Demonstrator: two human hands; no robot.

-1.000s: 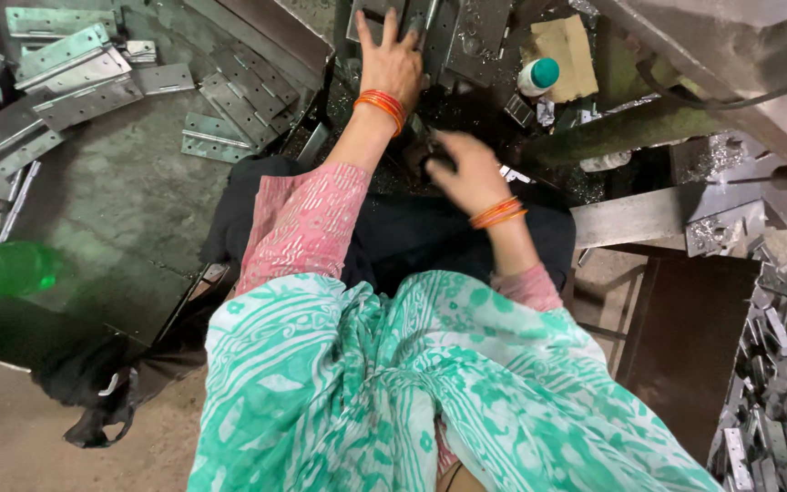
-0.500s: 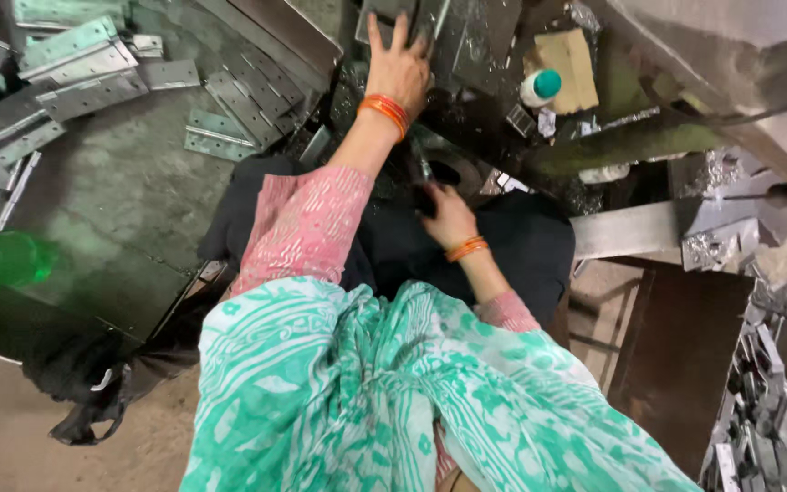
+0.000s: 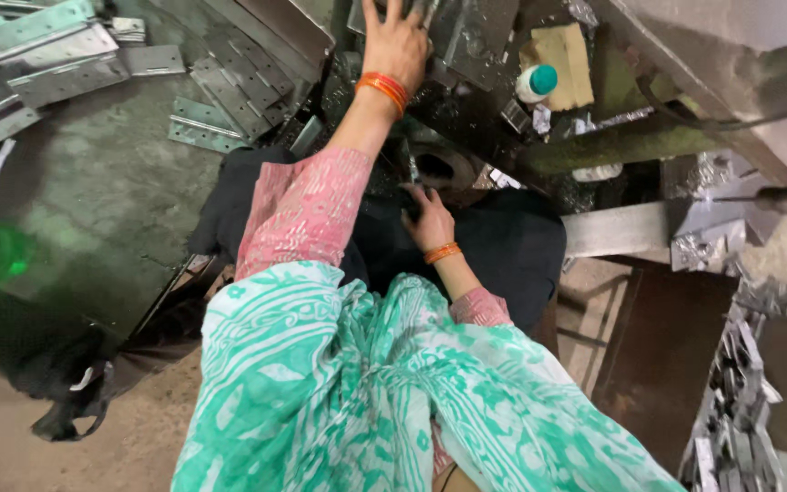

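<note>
1. Left hand (image 3: 395, 41): reaches far forward, fingers spread, palm pressed flat on a grey metal plate (image 3: 466, 32) at the far edge of the machine bed (image 3: 503, 155). Orange bangles on the wrist.
2. Right hand (image 3: 428, 219): low, close to the body, fingers curled around a small dark metal piece (image 3: 412, 173) that stands just beside the round die opening (image 3: 448, 169). Whether it pinches the piece or only touches it, I cannot tell.
3. Small piece: narrow, dark, upright; detail too small to read. Plate: dull grey, wet-looking speckles.
4. Around: stacked grey metal strips (image 3: 56, 64) on the floor at far left; a white bottle with teal cap (image 3: 535, 84) lying on a tan block (image 3: 565, 64) at the bed's far right.
5. Risk, judged: right fingers sit next to the opening; a pinch there is possible. Loose scarf (image 3: 393, 392) and sleeve (image 3: 307, 210) could catch on sharp plate edges. Oily plate may slide under the left palm.
</note>
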